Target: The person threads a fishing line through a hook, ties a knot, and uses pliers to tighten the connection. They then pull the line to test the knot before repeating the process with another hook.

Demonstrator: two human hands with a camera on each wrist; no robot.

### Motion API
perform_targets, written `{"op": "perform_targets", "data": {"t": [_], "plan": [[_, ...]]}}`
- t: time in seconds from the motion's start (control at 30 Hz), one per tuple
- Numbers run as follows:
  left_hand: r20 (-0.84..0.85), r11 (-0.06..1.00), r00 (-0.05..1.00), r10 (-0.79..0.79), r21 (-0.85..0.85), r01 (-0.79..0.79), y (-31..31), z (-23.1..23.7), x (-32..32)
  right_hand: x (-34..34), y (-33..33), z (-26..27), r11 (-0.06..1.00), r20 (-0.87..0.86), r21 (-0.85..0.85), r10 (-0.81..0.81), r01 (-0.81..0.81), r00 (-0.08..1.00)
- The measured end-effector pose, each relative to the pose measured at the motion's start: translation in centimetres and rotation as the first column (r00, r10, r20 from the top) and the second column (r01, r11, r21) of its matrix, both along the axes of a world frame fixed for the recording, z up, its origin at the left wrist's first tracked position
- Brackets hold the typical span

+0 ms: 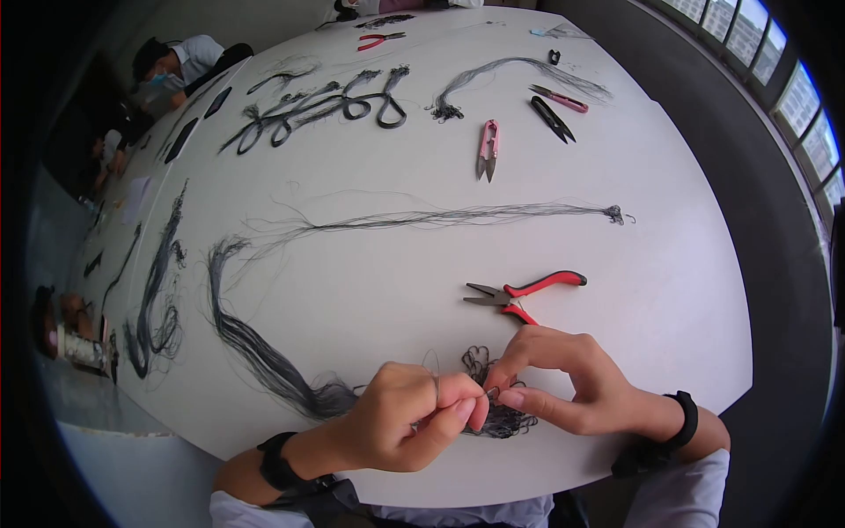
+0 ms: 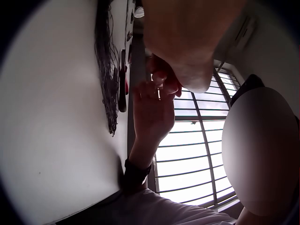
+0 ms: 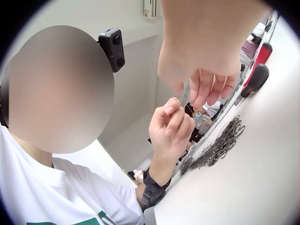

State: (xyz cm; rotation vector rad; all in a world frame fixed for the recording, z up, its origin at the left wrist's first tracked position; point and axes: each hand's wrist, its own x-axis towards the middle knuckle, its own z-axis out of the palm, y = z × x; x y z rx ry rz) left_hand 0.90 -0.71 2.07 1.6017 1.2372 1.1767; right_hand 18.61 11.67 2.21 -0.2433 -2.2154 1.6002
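My left hand (image 1: 409, 418) pinches a fine dark thread (image 1: 437, 368) between thumb and forefinger, and a thin strand arcs up over its knuckles. Close against it, the thumb and forefinger of my right hand (image 1: 572, 378) meet at a small dark loop (image 1: 493, 392) at the left fingertips. The right wrist view also shows this little loop (image 3: 176, 98) by the left thumb. Under both hands lies a bunch of black looped ends (image 1: 506, 422), partly hidden by the fingers. A thick hank of dark threads (image 1: 264, 352) runs from beneath my left hand toward the upper left.
Red-handled pliers (image 1: 510, 297) lie just beyond my right hand. Farther off are pink thread snips (image 1: 488, 150), black snips (image 1: 553, 121), a long stretched thread bundle (image 1: 458, 216) and several looped hanks (image 1: 317, 114). Another hank (image 1: 157, 290) lies left. Other people (image 1: 180, 66) sit around the table.
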Motion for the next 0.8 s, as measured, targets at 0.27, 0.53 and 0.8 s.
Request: {"op": "perform_targets", "data": {"t": [0.27, 0.53, 0.8], "plan": [[-0.109, 0.978, 0.984, 0.140, 0.170, -0.121, 0.4, -0.4, 0.3, -0.4, -0.1, 0.0, 0.974, -0.103, 0.225, -0.011, 0.034, 0.995], [-0.120, 0.926, 0.946, 0.300, 0.273, -0.259, 0.3, -0.6, 0.2, -1.5, -0.1, 0.0, 0.778, -0.228, 0.596, -0.071, 0.197, 0.971], [-0.039, 0.977, 0.984, 0.175, 0.128, -0.168, 0.4, -0.3, 0.0, -1.5, -0.2, -0.3, 0.684, -0.291, 0.691, -0.030, 0.232, 0.956]]}}
